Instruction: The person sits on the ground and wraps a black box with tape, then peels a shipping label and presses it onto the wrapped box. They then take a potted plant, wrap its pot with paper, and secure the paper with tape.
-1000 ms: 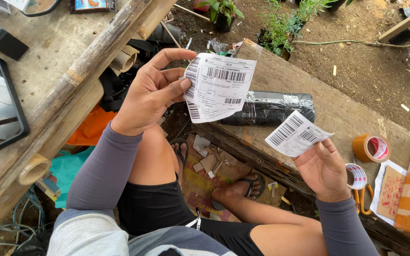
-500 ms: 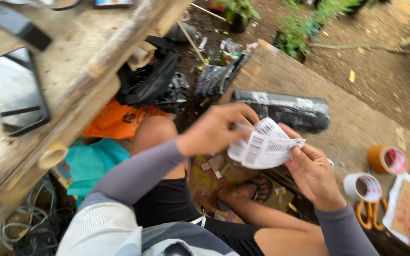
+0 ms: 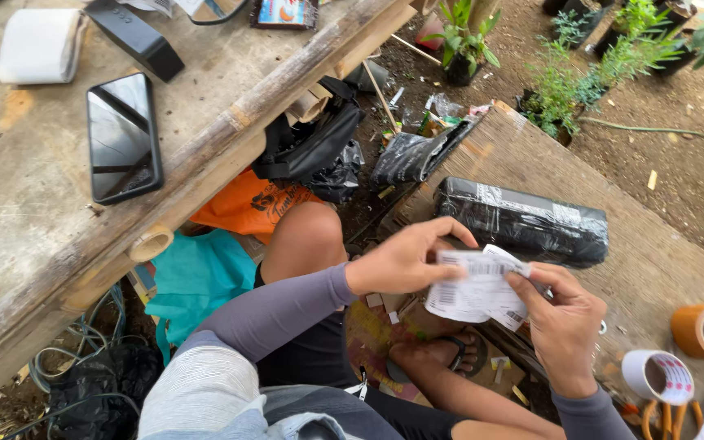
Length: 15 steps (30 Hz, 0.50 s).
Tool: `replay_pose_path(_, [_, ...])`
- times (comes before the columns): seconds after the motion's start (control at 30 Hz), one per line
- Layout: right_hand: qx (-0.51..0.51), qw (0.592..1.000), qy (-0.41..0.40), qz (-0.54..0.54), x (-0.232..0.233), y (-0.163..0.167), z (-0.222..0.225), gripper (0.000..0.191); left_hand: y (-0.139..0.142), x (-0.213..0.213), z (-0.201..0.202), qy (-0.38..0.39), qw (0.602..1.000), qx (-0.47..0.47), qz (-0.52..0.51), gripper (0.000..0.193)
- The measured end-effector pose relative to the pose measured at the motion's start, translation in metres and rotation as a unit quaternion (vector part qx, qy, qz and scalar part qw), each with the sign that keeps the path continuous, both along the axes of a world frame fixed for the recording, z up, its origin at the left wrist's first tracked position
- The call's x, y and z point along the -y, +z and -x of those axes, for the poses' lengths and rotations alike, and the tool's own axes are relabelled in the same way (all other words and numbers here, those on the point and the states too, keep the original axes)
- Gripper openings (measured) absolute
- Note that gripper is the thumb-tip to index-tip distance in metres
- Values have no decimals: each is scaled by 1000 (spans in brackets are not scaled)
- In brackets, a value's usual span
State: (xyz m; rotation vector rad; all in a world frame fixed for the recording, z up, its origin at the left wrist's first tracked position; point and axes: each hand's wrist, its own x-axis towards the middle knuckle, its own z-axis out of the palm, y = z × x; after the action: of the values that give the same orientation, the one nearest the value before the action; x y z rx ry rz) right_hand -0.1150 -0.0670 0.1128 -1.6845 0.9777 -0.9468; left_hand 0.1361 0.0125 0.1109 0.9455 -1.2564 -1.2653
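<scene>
From the head camera, both hands meet over the person's lap; the left hand [image 3: 401, 262] pinches the top edge of the white paper labels [image 3: 476, 288] and the right hand [image 3: 564, 322] grips them from below with thumb and fingers — so the labels sit between the two hands, above the knees; the black wrapped parcel [image 3: 523, 220] lies just behind on the wooden board [image 3: 653, 261], with no label stuck on yet; tape rolls [image 3: 657, 376] wait nearby; a phone [image 3: 122, 135] rests on the bench.
</scene>
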Motion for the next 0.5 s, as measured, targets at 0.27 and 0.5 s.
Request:
replay_pose_path(0.27, [205,951,-31,-229,24,4,28,35,100,-45,-129,496,600,575,254,22])
replay_pose_path(0.5, [236,952,-42,-192,27,-6,50,14,81,-55,-194,331,619,712,9,25])
